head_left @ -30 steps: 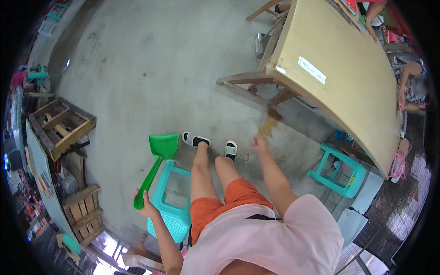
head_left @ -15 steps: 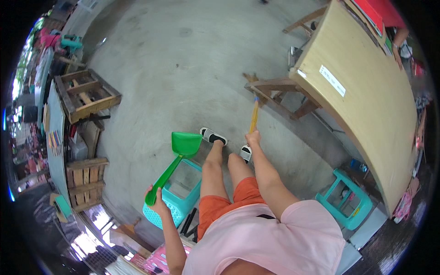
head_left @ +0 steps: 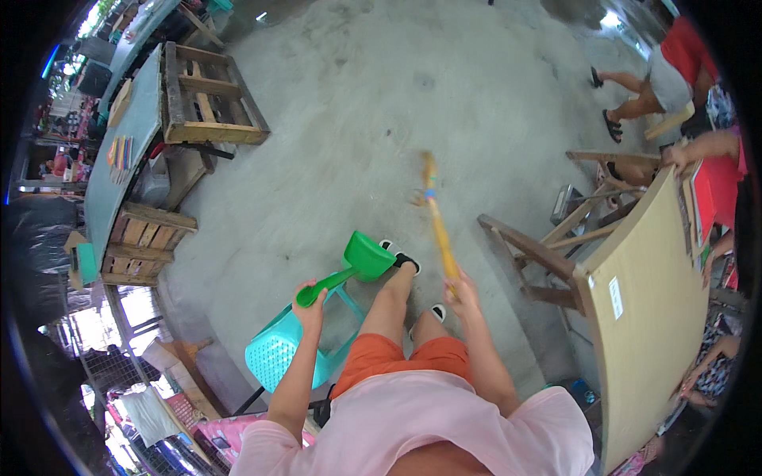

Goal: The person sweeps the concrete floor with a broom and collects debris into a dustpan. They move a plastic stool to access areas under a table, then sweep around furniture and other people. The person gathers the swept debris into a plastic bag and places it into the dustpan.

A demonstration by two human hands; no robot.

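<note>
My left hand (head_left: 314, 311) is closed round the handle end of a green dustpan (head_left: 367, 256). Its pan hangs in front of my left foot, over part of the foot's sandal (head_left: 402, 257). In my right hand (head_left: 463, 295) is the yellow handle of a broom (head_left: 441, 232), gripped near its lower end in the picture. The handle points away from me past a blue band to a tan brush end (head_left: 429, 168), which is smeared by motion. A turquoise plastic stool (head_left: 283, 349) lies below my left hand, next to my left leg.
A beige-topped table (head_left: 651, 317) on wooden legs stands at right, with people along its far side. One person in a red top (head_left: 690, 47) is at upper right. Wooden crates (head_left: 218, 95) and a grey table (head_left: 131, 143) line the left. Grey concrete floor (head_left: 333, 135) lies ahead.
The view has turned and shifted right. The broom's brush end has swung out from beside the table legs into the open floor. The dustpan has tilted and come over by my left foot.
</note>
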